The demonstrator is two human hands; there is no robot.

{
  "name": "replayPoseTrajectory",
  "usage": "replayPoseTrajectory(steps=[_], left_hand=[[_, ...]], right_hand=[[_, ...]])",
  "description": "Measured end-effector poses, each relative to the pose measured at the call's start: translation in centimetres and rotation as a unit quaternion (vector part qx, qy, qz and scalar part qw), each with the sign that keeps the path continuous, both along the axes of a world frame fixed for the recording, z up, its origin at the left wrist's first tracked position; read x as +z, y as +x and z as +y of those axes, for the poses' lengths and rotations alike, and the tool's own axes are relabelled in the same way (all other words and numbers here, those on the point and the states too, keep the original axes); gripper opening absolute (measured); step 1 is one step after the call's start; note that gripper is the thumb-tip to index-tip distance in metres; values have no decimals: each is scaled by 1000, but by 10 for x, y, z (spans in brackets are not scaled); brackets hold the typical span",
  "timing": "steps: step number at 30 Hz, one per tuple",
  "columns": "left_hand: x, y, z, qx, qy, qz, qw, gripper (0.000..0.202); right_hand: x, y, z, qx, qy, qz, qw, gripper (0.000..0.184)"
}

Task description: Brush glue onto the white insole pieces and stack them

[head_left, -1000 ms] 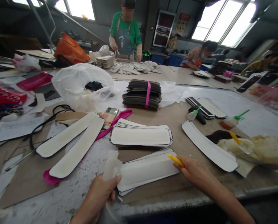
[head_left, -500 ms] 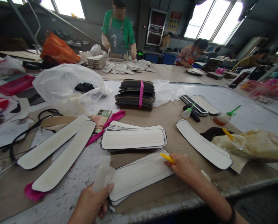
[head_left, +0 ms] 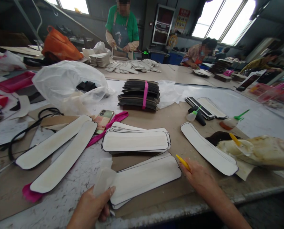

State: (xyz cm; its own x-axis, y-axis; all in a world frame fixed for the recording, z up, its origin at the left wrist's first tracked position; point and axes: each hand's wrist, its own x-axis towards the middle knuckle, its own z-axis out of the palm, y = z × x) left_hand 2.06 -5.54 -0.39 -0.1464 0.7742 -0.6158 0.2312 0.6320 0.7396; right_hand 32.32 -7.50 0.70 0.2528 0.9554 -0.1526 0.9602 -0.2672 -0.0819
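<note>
My left hand [head_left: 91, 203] is closed on several thin translucent sheets [head_left: 105, 178], its thumb lying by the left end of a long white panel [head_left: 146, 178] with dark edges. Another panel shows from under that one. My right hand [head_left: 199, 176] grips a slim yellow plastic tool [head_left: 183, 163], its pointed tip just off the panel's right end. Whether the tip touches anything, I cannot tell. Behind lies a stack of similar white panels [head_left: 136, 141]. Two single panels [head_left: 65, 159] lie at the left, and a curved white pair [head_left: 208, 149] at the right.
A black stack with a pink band [head_left: 139, 95] stands further back, beside a clear plastic bag [head_left: 68, 82]. A phone [head_left: 104, 119] lies by a pink strip. Small bottles [head_left: 231, 122] and a glue-smeared bag [head_left: 270, 151] with another yellow tool are at right. Co-workers work beyond.
My right hand has moved right with the yellow tool, from over the white panel to beyond its right end. My left hand stays nearly in place with the translucent sheets.
</note>
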Motion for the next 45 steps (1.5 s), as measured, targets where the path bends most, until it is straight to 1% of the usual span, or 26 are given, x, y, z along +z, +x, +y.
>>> replayPoseTrajectory(steps=[4, 6, 9, 11, 13, 16, 18, 23, 27, 29, 32, 37, 39, 42, 45], left_hand=[[-1, -4, -3, 6, -3, -27, 1000, 35], [0, -7, -5, 8, -4, -55, 998, 37], [3, -10, -8, 25, -1, -126, 992, 32], [6, -11, -9, 47, 5, -152, 987, 27], [8, -10, -11, 66, 15, -151, 986, 28], [7, -9, -12, 81, 32, -129, 988, 22], [4, -8, -14, 82, 42, -116, 989, 17], [-1, -9, -16, 88, 55, -96, 990, 18], [0, -9, -16, 104, 43, -83, 990, 21], [2, -8, -16, 109, 37, -94, 989, 23], [4, -10, -16, 101, 34, -113, 988, 28], [6, -20, -15, 72, 10, -140, 987, 42], [6, -25, -15, 57, 1, -155, 986, 47], [5, -28, -17, 39, -1, -142, 989, 51], [4, -29, -19, 46, 10, -132, 990, 51]], right_hand=[[-5, 2, -6, 8, 34, 43, 998, 28], [-5, 2, -5, -23, 46, 91, 995, 31], [-4, 4, 0, -84, 23, 184, 979, 36], [-6, 5, 4, -113, 22, 209, 971, 39], [-9, 6, 7, -129, 39, 209, 969, 41], [-14, 6, 6, -127, 27, 196, 972, 40], [-13, 3, 4, -126, 16, 186, 974, 37], [2, -9, -8, -114, 59, 166, 978, 33], [10, -18, -15, -113, 85, 157, 977, 33], [11, -20, -16, -131, 82, 200, 967, 34], [12, -22, -15, -162, 66, 296, 939, 35], [17, -29, -17, -148, 38, 394, 906, 36], [20, -32, -19, -135, 32, 402, 905, 37], [23, -36, -22, -130, 36, 382, 914, 39], [23, -37, -24, -139, 37, 386, 911, 42]])
